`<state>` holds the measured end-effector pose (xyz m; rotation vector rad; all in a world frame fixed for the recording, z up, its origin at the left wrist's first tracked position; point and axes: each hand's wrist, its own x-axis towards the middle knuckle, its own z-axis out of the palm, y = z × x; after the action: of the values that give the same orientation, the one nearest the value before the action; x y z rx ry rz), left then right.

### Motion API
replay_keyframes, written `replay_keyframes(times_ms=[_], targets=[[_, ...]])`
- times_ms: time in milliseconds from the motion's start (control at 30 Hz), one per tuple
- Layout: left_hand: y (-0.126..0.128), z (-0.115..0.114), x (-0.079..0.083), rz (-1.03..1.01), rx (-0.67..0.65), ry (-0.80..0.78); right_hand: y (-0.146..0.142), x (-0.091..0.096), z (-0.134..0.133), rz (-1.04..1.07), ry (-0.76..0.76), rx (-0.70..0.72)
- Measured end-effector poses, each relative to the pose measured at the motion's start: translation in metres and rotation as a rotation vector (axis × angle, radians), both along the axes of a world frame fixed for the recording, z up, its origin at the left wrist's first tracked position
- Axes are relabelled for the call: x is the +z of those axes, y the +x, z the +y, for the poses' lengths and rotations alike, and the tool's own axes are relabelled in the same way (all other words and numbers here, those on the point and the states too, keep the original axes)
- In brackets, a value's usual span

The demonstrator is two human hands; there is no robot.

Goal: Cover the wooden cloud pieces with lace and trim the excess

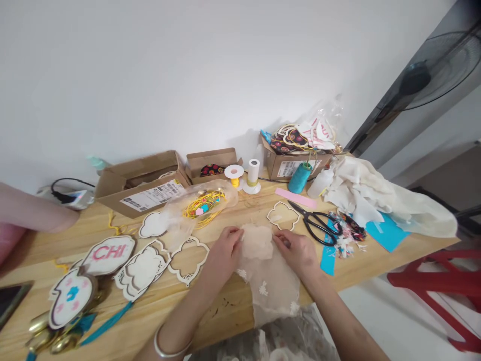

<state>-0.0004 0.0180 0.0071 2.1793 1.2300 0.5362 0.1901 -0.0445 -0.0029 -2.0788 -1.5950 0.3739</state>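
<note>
Between my hands lies a sheer beige fabric [276, 281] with small white embroidered flowers, its lower end hanging past the table's front edge. On its upper part is a pale piece with a scalloped outline [257, 241]. My left hand [228, 246] pinches the left edge of the fabric and piece; my right hand [297, 248] pinches the right edge. Whether the scalloped piece lies over or under the fabric, I cannot tell. Thin wooden scalloped frames rest nearby, one [189, 260] left of my left hand and another [283, 216] beyond my right hand.
Black scissors [319, 225] lie right of my right hand, beside fabric scraps [349, 235] and cream cloth [361, 185]. Cardboard boxes [141, 188], thread spools [299, 178] and a bag of yellow cords [205, 205] stand along the wall. Finished ornaments [108, 254] lie left; a red stool [439, 286] is right.
</note>
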Motion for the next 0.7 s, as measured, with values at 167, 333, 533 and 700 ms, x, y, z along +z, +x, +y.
replay_keyframes(times_ms=[167,333,533,700], targets=[[0.004,-0.009,0.005,0.141,0.073,0.068,0.001,-0.005,0.002,-0.055,0.002,-0.008],[-0.003,-0.012,0.004,0.186,0.092,0.2,0.001,-0.004,0.003,-0.014,0.022,-0.013],[-0.005,-0.021,-0.017,0.212,-0.113,0.354,0.003,-0.004,0.002,0.017,0.018,-0.017],[0.005,-0.032,-0.019,0.388,-0.218,0.351,0.002,-0.001,0.002,-0.005,0.03,-0.007]])
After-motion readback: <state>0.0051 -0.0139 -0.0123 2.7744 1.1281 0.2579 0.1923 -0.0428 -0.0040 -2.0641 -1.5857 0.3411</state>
